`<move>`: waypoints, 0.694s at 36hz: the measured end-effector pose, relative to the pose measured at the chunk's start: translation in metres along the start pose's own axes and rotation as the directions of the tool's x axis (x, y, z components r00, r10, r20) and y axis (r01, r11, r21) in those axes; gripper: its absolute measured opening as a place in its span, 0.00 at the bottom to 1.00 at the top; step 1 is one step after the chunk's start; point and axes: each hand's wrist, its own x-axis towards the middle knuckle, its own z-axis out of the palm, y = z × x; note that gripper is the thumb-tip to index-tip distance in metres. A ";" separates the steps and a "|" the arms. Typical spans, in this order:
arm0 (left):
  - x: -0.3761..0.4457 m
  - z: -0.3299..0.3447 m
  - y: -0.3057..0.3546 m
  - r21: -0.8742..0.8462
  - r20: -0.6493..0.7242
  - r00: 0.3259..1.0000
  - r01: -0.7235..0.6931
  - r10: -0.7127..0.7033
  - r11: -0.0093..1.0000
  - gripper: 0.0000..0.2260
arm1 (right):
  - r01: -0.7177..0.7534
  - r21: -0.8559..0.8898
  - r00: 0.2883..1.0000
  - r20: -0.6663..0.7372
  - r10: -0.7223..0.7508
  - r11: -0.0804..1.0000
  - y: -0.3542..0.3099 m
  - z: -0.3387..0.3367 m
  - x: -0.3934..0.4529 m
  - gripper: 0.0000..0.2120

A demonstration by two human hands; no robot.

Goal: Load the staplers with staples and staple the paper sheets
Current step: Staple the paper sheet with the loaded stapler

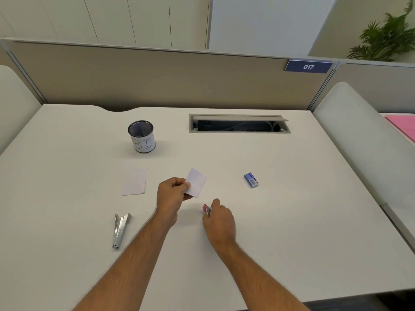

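Near the hands, silver stapler point(120, 230), staple box point(250, 180), spare paper point(135, 181), cup point(142, 136)

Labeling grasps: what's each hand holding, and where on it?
Left hand pinches the paper sheets at their near-left edge. Right hand closes over the pink stapler; only its front tip shows, so the exact hold can't be told.

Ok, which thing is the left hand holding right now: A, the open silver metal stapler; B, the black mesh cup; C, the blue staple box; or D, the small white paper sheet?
D: the left hand pinches the small white paper sheet by its edge, while the open silver metal stapler, blue staple box and black mesh cup sit untouched on the white desk.
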 end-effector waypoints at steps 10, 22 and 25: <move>0.003 -0.003 -0.002 -0.019 -0.001 1.000 0.002 -0.002 1.000 0.03 | 0.017 -0.053 1.000 -0.004 -0.017 0.998 0.001 0.011 -0.003 0.11; 0.006 -0.005 -0.001 0.010 0.014 1.000 -0.008 0.008 1.000 0.03 | -0.054 -0.095 0.998 0.023 0.057 0.994 0.003 0.008 -0.002 0.15; 0.006 -0.007 0.000 0.054 0.025 0.999 -0.043 0.042 0.998 0.03 | -0.077 -0.043 0.996 -0.053 0.075 0.996 0.003 -0.002 0.002 0.16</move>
